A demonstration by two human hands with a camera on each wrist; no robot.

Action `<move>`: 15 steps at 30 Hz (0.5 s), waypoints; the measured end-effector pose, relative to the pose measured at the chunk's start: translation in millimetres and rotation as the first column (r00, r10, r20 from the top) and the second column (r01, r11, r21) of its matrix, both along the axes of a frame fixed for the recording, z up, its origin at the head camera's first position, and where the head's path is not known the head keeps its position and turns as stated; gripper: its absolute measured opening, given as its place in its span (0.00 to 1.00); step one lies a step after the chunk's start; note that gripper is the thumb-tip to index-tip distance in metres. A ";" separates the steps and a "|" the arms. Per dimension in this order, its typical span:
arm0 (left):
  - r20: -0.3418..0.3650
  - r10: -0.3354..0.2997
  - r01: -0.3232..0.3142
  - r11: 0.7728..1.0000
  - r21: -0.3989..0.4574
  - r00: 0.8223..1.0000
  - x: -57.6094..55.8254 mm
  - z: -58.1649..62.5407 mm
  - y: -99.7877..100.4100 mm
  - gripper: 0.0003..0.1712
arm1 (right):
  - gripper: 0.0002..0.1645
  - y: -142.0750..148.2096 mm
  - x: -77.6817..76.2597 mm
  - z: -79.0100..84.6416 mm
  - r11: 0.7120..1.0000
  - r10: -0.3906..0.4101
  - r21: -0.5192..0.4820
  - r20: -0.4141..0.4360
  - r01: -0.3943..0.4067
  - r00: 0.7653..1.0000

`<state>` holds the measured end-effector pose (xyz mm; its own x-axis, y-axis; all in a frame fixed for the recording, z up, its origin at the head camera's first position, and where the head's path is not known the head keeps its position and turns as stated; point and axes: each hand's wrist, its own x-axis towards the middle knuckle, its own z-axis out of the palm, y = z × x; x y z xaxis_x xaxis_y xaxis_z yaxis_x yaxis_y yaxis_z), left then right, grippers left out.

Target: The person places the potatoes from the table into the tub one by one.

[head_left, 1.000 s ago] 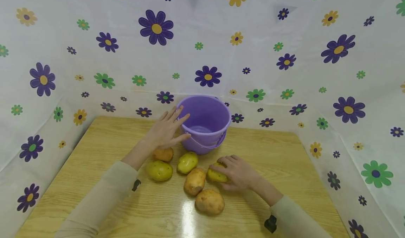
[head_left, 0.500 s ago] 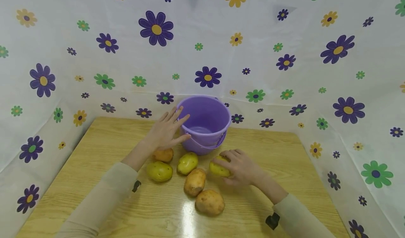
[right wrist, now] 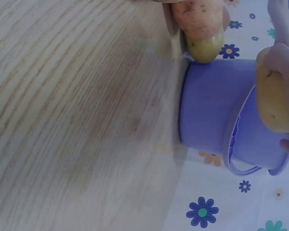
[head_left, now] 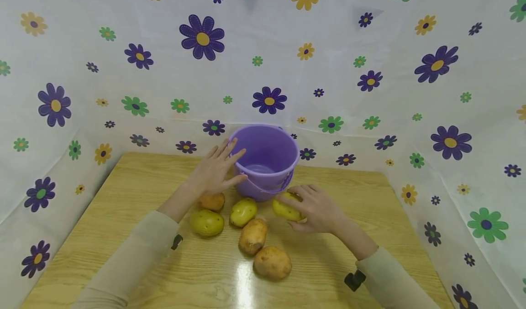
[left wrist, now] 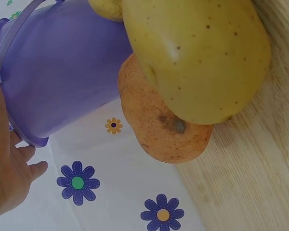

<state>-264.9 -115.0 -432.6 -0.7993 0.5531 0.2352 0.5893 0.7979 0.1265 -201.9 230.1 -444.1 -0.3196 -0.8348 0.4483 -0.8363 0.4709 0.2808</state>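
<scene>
A purple bucket [head_left: 267, 181] stands upright at the back of the table, its handle hanging down in front. My left hand [head_left: 211, 170] rests on its left rim with fingers spread, as the left wrist view also shows. My right hand [head_left: 318, 211] grips a yellow potato [head_left: 287, 207], held off the table just right of the bucket's front. In the right wrist view this potato [right wrist: 271, 101] overlaps the bucket. Before the bucket lie two yellow potatoes, one in the middle [head_left: 243, 212] and one at left [head_left: 207, 222]. A reddish-brown potato [head_left: 213, 201] is partly hidden by my left wrist.
Two brown potatoes, one behind [head_left: 253, 237] and one nearer me [head_left: 272, 263], lie on the wooden table [head_left: 353, 272]. A white cloth with printed flowers [head_left: 337, 81] encloses the table at the back and both sides.
My right hand has lifted the yellow potato from the table and moved it slightly away from me, towards the bucket. My left hand has stayed on the rim.
</scene>
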 end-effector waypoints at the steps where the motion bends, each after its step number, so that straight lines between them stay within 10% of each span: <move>1: -0.001 -0.001 0.001 1.000 0.000 1.000 -0.1 -0.2 0.1 0.47 | 0.50 -0.5 -0.3 1.6 1.000 0.001 -0.003 -0.002 -0.001 1.000; 15: -0.003 0.000 0.000 1.000 0.007 1.000 -0.7 -2.5 0.3 0.47 | 0.52 -5.4 -8.9 17.3 0.996 0.037 -0.077 -0.040 -0.040 0.999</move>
